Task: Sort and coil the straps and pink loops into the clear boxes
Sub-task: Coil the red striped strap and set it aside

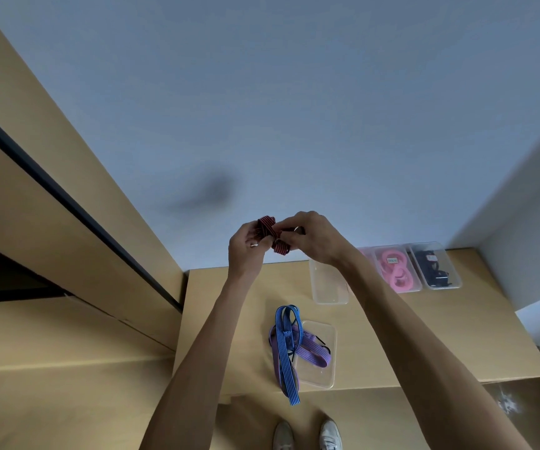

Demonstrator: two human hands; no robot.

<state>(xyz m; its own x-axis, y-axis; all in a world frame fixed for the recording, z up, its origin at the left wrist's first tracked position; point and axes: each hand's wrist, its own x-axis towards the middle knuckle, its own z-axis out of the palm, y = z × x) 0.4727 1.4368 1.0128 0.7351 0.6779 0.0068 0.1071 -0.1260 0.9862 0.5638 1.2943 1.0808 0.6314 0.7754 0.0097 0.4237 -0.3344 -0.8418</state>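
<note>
I hold a red striped strap [270, 233], bunched into a small coil, up in the air above the wooden table [229, 319]. My left hand [245, 248] grips its left side and my right hand [310, 238] pinches its right side. A blue strap [286, 352] and a purple strap [310, 350] lie across a clear box [325, 371] near the table's front edge; the blue one hangs over the edge. Further back, one clear box [328, 287] looks empty, another [396, 269] holds pink loops, and a third [435, 266] holds dark straps.
A pale wall rises behind the table. Wooden cabinet panels [51, 222] stand to the left. A white ledge [521, 254] borders the table on the right. My two shoes [307, 436] show on the floor below the table's front edge.
</note>
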